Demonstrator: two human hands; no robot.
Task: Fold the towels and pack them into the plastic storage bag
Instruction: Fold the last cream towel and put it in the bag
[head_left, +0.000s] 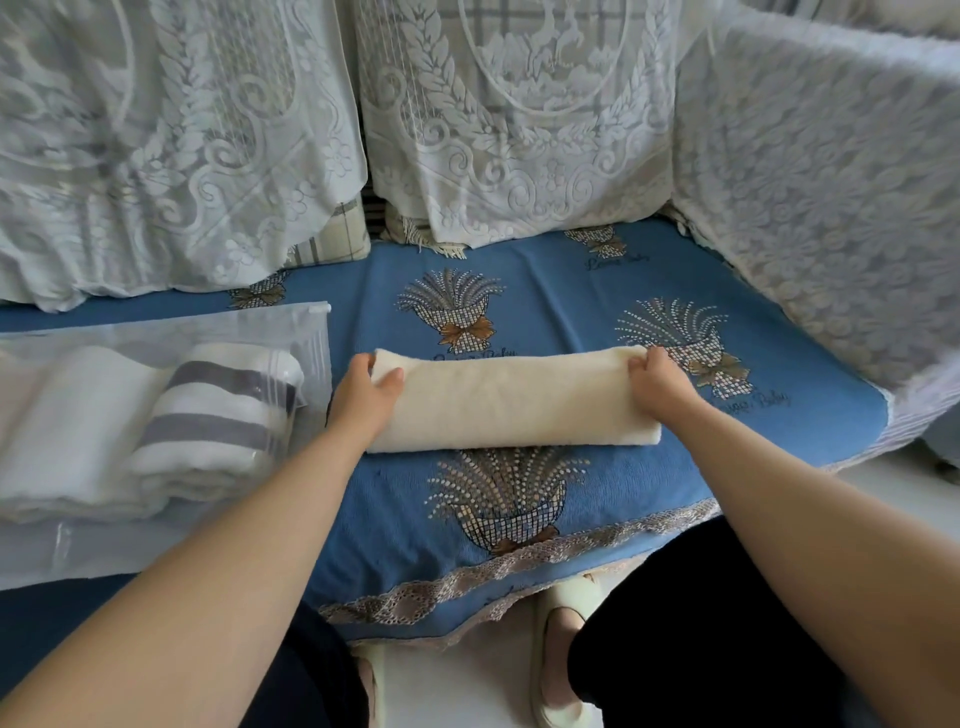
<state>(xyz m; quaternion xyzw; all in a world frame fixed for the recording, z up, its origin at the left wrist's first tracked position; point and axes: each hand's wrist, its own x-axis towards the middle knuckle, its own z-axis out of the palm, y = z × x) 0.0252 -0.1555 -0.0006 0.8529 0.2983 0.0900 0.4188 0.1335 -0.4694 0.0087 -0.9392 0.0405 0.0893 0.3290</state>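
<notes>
The cream towel (511, 397) lies folded into a long strip on the blue sofa cover (519, 291); the left hand (363, 392) pinches its far left corner, thumb on top, and the right hand (655, 378) pinches the far right corner; between the two grips the strip rests flat. It looks soft, light and limp, likely to sag if lifted by the ends, so the corners suit folding. Left of the left grip, the plastic storage bag (171, 332) holds two towels: one white (67, 415), one grey-striped (218, 410); three towels in all.

towel (511, 397) mid-cover (571, 291) | bag (156, 332) left, seemingly two towels (156, 415) inside | cushions (509, 114) behind
</notes>
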